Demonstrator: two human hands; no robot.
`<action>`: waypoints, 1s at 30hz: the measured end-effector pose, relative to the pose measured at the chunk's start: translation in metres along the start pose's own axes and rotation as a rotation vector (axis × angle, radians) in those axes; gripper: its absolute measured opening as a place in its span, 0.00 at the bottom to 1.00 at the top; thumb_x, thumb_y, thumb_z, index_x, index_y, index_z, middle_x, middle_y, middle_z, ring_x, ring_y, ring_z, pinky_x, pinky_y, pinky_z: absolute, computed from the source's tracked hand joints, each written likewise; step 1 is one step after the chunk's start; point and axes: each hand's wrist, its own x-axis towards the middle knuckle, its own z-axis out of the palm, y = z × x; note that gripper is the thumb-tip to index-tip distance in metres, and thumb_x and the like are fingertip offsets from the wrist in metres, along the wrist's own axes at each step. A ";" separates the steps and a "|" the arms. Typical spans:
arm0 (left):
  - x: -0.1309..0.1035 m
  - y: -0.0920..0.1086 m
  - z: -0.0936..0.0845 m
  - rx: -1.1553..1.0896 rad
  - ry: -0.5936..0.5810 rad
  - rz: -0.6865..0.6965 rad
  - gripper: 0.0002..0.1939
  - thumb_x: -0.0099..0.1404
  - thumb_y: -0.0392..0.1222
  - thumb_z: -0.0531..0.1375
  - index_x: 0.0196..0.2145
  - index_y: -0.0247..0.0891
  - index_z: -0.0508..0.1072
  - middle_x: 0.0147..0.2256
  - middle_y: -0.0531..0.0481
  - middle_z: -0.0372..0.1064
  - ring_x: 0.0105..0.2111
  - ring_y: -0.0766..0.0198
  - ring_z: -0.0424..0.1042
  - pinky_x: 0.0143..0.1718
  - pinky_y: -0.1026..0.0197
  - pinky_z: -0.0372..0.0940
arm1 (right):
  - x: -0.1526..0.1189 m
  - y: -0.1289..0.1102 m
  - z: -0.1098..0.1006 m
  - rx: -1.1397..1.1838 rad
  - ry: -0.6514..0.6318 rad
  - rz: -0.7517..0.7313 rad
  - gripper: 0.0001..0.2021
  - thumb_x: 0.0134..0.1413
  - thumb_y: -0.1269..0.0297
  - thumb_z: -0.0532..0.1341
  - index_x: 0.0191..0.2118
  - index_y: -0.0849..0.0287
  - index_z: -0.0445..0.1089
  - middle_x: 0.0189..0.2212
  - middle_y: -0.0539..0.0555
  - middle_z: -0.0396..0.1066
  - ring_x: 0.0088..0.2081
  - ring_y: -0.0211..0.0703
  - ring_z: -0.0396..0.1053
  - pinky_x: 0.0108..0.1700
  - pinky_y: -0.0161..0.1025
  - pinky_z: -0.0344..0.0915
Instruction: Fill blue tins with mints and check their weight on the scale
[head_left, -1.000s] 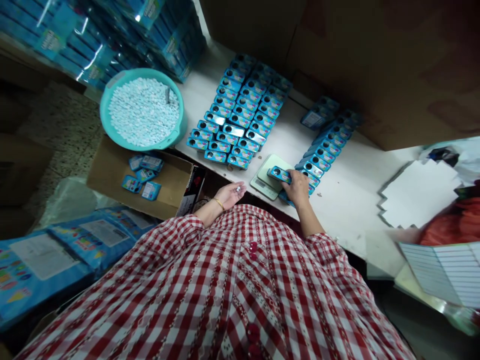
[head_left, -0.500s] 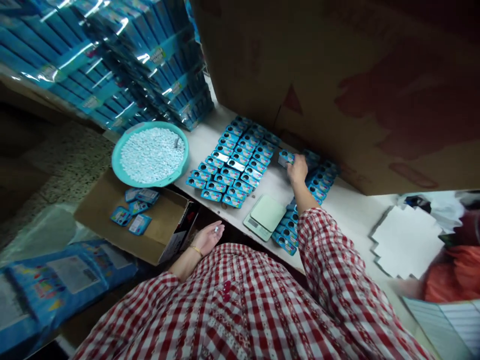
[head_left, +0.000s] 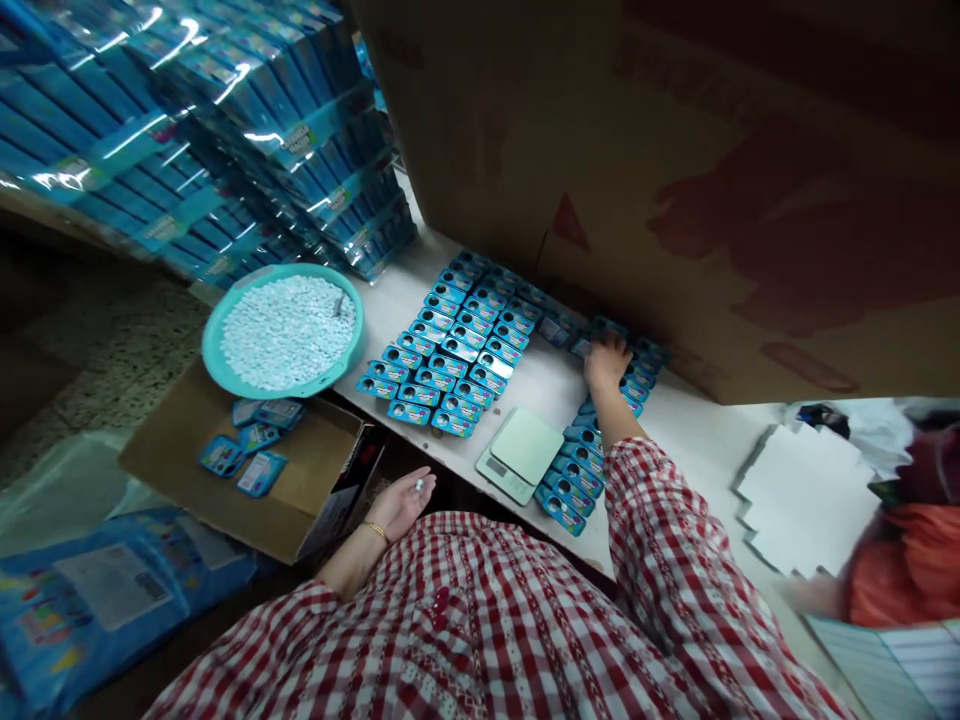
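Note:
Palm up near the table's front edge, my left hand [head_left: 405, 503] holds a few small white pieces [head_left: 419, 485] on its loosely curled fingers. My right hand [head_left: 608, 364] reaches over the back of the right group of blue tins [head_left: 574, 472], fingers slightly apart and touching the tins; its fingertips are partly hidden. Just left of it, a blue tin [head_left: 555, 330] lies on the table. Rows of blue tins with dark round spots [head_left: 460, 349] fill the table's middle. Between the two groups stands a pale green scale [head_left: 527, 446].
A turquoise basin [head_left: 211, 345] of white pieces stands left, above an open carton [head_left: 169, 455] holding several blue packs. Wrapped blue packages [head_left: 247, 130] are stacked behind. A large cardboard box [head_left: 510, 130] borders the table's back. White card sheets [head_left: 810, 500] lie right.
My right hand has let go of the tin it held and moved slightly right and down to the right group. The view has shifted a little; my left hand keeps its pose.

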 end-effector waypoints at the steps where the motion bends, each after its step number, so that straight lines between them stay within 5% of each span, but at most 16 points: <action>1: -0.001 -0.001 0.003 0.010 -0.011 0.001 0.11 0.63 0.25 0.52 0.39 0.29 0.72 0.28 0.42 0.72 0.26 0.67 0.74 0.28 0.69 0.70 | 0.000 0.003 0.000 0.002 -0.008 -0.010 0.17 0.52 0.71 0.50 0.42 0.59 0.73 0.50 0.69 0.64 0.50 0.61 0.56 0.44 0.58 0.53; 7: -0.005 -0.008 0.006 0.053 -0.082 0.009 0.11 0.63 0.26 0.52 0.37 0.28 0.73 0.28 0.41 0.72 0.26 0.67 0.73 0.29 0.69 0.69 | -0.019 0.005 -0.020 -0.086 -0.095 -0.203 0.16 0.53 0.73 0.49 0.35 0.59 0.74 0.45 0.65 0.66 0.45 0.57 0.58 0.46 0.55 0.52; 12: -0.007 -0.006 0.015 0.059 -0.159 -0.005 0.10 0.63 0.26 0.51 0.34 0.28 0.73 0.26 0.43 0.72 0.26 0.68 0.73 0.29 0.70 0.69 | -0.099 -0.029 -0.064 -0.147 -0.248 -0.474 0.14 0.58 0.69 0.49 0.41 0.55 0.72 0.45 0.61 0.66 0.42 0.51 0.58 0.39 0.46 0.55; 16: -0.014 -0.009 0.031 0.100 -0.233 -0.035 0.09 0.63 0.27 0.53 0.33 0.28 0.72 0.26 0.43 0.72 0.27 0.67 0.73 0.29 0.69 0.68 | -0.158 -0.069 -0.073 -0.120 -0.375 -0.590 0.13 0.60 0.67 0.50 0.41 0.55 0.71 0.45 0.61 0.67 0.42 0.51 0.59 0.38 0.44 0.56; 20: -0.019 -0.015 0.036 0.151 -0.263 -0.056 0.08 0.63 0.27 0.53 0.33 0.27 0.72 0.26 0.42 0.72 0.25 0.68 0.72 0.27 0.68 0.68 | -0.187 -0.070 -0.066 0.080 -0.364 -0.505 0.12 0.59 0.64 0.53 0.46 0.57 0.69 0.47 0.60 0.68 0.45 0.51 0.62 0.43 0.45 0.59; 25: -0.018 -0.015 0.031 0.133 -0.230 -0.083 0.08 0.63 0.28 0.53 0.35 0.28 0.73 0.25 0.44 0.71 0.26 0.68 0.72 0.28 0.69 0.68 | -0.207 -0.028 -0.065 0.283 -0.158 -0.181 0.17 0.57 0.63 0.53 0.53 0.58 0.64 0.47 0.60 0.69 0.49 0.53 0.63 0.51 0.51 0.58; 30: -0.013 -0.011 0.030 0.078 -0.231 -0.078 0.09 0.62 0.28 0.54 0.38 0.27 0.72 0.26 0.44 0.71 0.27 0.67 0.73 0.28 0.68 0.69 | -0.210 -0.014 -0.060 0.255 -0.232 -0.145 0.23 0.52 0.63 0.58 0.55 0.58 0.61 0.51 0.62 0.66 0.53 0.56 0.59 0.51 0.53 0.57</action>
